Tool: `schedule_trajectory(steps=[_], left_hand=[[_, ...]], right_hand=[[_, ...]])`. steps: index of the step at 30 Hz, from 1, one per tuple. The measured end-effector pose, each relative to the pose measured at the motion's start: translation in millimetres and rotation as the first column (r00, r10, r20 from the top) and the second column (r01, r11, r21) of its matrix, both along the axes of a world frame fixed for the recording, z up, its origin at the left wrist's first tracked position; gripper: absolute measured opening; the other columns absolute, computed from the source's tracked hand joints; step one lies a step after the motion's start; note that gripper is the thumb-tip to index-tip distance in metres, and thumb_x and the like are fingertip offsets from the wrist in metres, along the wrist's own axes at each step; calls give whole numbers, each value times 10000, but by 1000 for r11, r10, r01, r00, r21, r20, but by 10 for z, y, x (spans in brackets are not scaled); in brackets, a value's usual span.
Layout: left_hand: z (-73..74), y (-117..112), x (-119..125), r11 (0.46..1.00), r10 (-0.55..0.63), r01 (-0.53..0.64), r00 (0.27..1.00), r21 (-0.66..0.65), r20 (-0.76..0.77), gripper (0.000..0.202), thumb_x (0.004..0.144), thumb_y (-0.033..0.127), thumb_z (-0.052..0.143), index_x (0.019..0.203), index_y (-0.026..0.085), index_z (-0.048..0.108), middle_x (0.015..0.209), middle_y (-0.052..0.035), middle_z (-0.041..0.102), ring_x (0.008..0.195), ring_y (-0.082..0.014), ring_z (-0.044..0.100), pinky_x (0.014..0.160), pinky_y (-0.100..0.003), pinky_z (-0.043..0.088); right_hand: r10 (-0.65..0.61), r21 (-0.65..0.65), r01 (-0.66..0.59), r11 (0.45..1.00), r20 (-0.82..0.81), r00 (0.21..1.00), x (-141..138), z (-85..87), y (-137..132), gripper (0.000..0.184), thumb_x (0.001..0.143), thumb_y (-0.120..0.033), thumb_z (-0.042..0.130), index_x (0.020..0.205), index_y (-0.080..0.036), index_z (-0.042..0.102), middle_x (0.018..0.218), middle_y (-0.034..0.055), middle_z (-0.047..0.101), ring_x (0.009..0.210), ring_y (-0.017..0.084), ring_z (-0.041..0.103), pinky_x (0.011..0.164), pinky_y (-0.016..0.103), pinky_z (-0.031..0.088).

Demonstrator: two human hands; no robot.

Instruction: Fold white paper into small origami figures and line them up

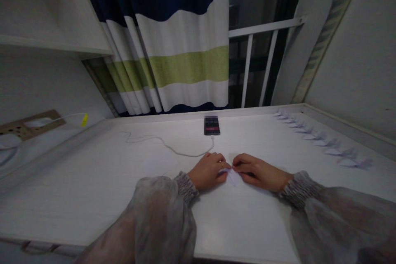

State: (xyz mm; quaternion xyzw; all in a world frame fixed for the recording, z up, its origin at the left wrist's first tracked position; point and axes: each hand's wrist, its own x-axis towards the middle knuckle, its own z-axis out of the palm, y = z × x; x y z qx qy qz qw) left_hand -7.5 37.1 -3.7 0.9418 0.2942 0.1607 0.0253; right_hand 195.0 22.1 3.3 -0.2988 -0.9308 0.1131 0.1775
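Both of my hands rest on a white table [93, 181] and pinch one small folded piece of white paper [232, 176] between them. My left hand [208, 171] has its fingers curled on the paper's left end; a ring shows on one finger. My right hand [255, 171] grips the right end with closed fingers. The paper lies low against the tabletop, partly hidden by my fingers. Grey sheer sleeves with gathered cuffs cover both wrists.
A phone [212, 125] lies beyond my hands, its white cable [161, 143] running left toward a wall socket [29, 126]. Several folded paper shapes [321, 139] line the table's right side. A striped curtain [182, 49] and white railing [262, 29] stand behind.
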Motion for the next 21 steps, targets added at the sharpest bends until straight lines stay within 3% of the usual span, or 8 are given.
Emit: schedule_trajectory(steps=[16,21], left_hand=[[-21,23,1,999,33,-32,999,-41,36,201,764,279,503,876,217,659,859,-45,561,793,-143,495,717,-287,371],[-31,39,4,999,17,-14,998,-53,55,205,772,290,493,856,212,663,848,-47,559,777,-134,491,706,-272,372]], right_hand=[[34,-50,-36,998,-31,999,126,-10,2,229,800,-146,417,888,-127,627,1078,113,557,970,155,544,854,269,438],[-10,-25,9,1000,-40,999,144,-35,5,254,820,-170,393,921,-139,624,1062,98,583,962,146,552,865,279,437]])
